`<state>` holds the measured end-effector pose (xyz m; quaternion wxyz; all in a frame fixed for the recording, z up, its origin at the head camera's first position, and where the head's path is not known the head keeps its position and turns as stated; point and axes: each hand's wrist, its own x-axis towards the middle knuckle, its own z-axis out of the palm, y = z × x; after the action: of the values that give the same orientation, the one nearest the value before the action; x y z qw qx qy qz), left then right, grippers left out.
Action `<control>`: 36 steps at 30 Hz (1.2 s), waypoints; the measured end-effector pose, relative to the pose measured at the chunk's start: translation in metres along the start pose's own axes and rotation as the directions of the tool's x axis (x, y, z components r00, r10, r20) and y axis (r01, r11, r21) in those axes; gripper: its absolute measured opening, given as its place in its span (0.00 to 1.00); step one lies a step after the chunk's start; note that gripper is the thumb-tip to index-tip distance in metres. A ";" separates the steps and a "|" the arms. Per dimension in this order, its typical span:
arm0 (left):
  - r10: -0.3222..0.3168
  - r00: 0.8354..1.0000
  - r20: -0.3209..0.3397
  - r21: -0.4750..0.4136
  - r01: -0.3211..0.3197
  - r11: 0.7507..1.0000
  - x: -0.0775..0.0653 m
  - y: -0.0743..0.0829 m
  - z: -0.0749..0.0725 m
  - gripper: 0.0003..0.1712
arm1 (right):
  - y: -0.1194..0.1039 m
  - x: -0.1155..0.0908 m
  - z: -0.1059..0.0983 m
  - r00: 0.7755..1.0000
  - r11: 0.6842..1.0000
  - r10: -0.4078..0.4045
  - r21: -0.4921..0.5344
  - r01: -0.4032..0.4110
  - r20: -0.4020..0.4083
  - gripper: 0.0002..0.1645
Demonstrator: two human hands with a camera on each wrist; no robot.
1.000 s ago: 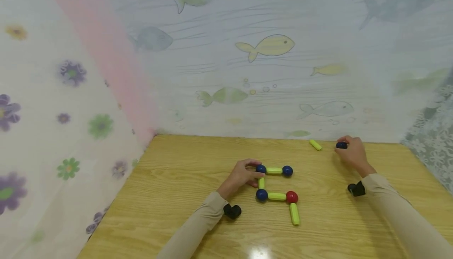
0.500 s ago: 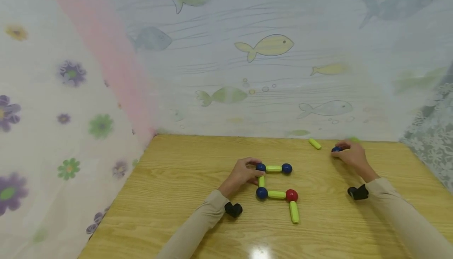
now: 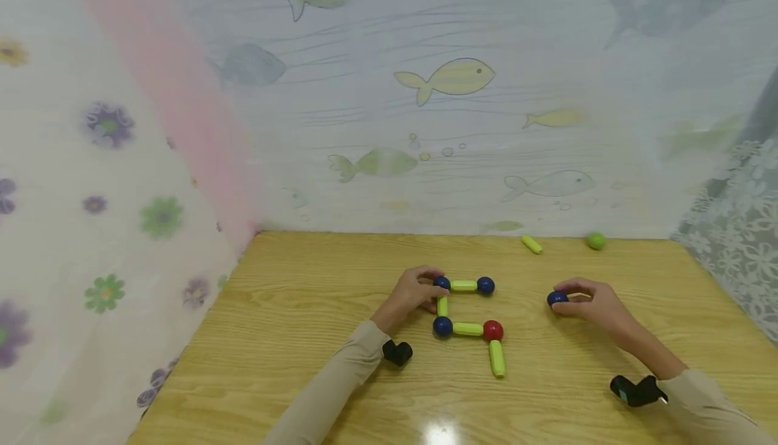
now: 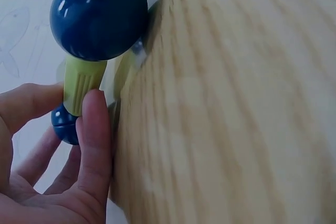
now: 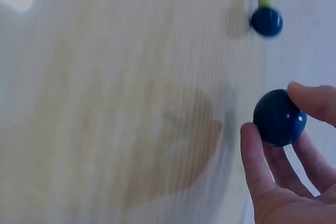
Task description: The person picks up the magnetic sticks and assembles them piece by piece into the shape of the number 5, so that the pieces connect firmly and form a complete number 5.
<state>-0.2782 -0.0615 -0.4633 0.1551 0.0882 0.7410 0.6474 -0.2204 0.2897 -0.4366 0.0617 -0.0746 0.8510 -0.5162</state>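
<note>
A flat shape of yellow-green rods and balls lies on the table. My left hand point(image 3: 416, 293) grips it at the upper-left blue ball point(image 3: 442, 283), fingertips around the ball and rod end. From there a rod point(image 3: 464, 285) runs right to another blue ball point(image 3: 485, 285); a second rod point(image 4: 79, 85) runs down to the near blue ball point(image 4: 100, 14). A third rod point(image 3: 467, 329) leads on to a red ball point(image 3: 493, 330), with a slanting rod point(image 3: 497, 359) below. To the right, my right hand point(image 3: 598, 306) pinches a loose blue ball point(image 5: 280, 118) between thumb and fingers.
A loose yellow-green rod point(image 3: 531, 244) and a green ball point(image 3: 596, 240) lie along the back edge of the wooden table point(image 3: 328, 263). Behind stands a fish-patterned cloth wall point(image 3: 365, 107). Black wrist cameras point(image 3: 637, 391) project from both sleeves.
My right hand has carried the blue ball from the back edge toward me and a little left, uncovering the green ball. The left hand stays at the shape; the head view has shifted slightly.
</note>
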 end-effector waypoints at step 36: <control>-0.020 0.996 0.086 0.036 0.017 0.999 0.009 0.002 -0.002 0.19 | -0.043 -0.087 0.118 0.976 0.989 -0.065 0.140 0.036 0.209 0.24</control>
<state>-0.2874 -0.0597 -0.4626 0.1914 0.1121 0.7456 0.6284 -0.1107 0.1846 -0.4503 0.1446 -0.1467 0.8002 -0.5632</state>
